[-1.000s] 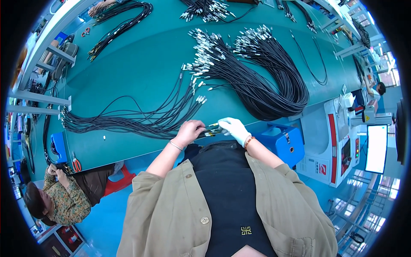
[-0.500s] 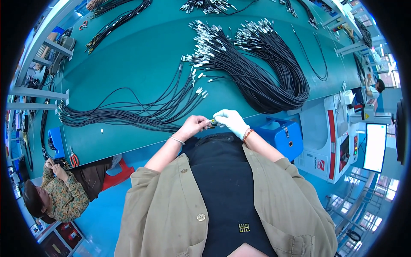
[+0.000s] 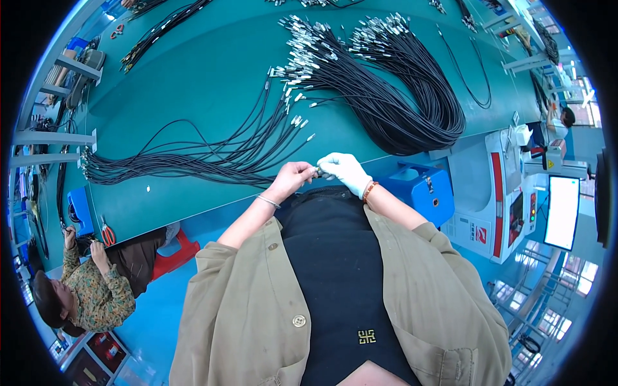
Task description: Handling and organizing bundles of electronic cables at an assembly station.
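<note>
My left hand [image 3: 291, 179], bare, and my right hand [image 3: 346, 171], in a white glove, meet at the table's near edge in front of my body. Both are closed in a pinch, fingertips almost touching, around something small that the fingers mostly hide. Just beyond and left of them lies a loose spread of black cables [image 3: 187, 166], their pale-tipped ends fanned out toward the far right. A much thicker bundle of black cables [image 3: 412, 122], bent in a U with whitish connector ends, rests farther off to the right.
A green table [image 3: 212, 83] spans the view, with a small white piece [image 3: 148, 189] on it. Orange-handled pliers [image 3: 107, 233] lie near a co-worker [image 3: 96, 289] at left. A blue stool [image 3: 421, 193] and a white machine [image 3: 483, 199] stand at right.
My hands have drawn closer together, and the small yellowish bit that showed between the fingers is now mostly covered. The co-worker's hands have moved apart. The whole view has shifted slightly.
</note>
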Tool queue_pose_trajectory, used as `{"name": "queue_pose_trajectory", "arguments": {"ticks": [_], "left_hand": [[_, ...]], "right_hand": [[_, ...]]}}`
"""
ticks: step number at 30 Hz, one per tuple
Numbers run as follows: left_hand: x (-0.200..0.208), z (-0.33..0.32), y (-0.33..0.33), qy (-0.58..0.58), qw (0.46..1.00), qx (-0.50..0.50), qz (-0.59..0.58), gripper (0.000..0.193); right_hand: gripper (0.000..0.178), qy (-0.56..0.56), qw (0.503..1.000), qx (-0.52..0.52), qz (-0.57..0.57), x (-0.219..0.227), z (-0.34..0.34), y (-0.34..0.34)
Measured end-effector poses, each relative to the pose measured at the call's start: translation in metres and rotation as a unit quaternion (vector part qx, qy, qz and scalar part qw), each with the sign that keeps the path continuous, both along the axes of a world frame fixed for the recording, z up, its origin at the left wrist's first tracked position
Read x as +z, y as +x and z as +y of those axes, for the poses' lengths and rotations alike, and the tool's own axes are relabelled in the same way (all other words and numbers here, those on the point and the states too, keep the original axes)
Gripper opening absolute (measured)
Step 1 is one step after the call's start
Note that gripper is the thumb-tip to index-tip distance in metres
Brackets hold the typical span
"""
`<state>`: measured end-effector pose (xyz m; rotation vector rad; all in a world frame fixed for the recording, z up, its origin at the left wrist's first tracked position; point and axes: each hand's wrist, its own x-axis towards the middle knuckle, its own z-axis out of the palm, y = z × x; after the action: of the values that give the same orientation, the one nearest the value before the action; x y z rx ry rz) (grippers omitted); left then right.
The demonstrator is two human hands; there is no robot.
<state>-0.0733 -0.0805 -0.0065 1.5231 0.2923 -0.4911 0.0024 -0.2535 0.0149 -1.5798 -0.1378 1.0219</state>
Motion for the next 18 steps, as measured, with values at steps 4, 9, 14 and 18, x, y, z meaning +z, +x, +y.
{"name": "queue_pose_trajectory", "arguments": {"ticks": [4,9,14,18], "left_hand": [[-0.0007,0.0026,0.004,-0.002,1.0,-0.015,0.012,0.02],[0.0054,0.0009,0.0033,-0.013,1.0,-0.007,0.005,0.02],[0.0028,-0.0003,0.0028,-0.013,1.0,0.012,-0.012,0.02],[0.0003,-0.0019,0.0023,0.015,0.999,0.01,-0.033,0.02]], "right_hand": [[0.022,-0.015,1.0,0.003,0.001,0.0037,0.0025,0.0006],[0.022,-0.013,1.0,0.008,0.0,0.0038,0.001,0.0009],[0.024,-0.002,1.0,0.004,0.009,0.0053,0.0026,0.0015],[0.025,0.004,1.0,0.005,0.015,0.0068,0.003,0.0019]]}}
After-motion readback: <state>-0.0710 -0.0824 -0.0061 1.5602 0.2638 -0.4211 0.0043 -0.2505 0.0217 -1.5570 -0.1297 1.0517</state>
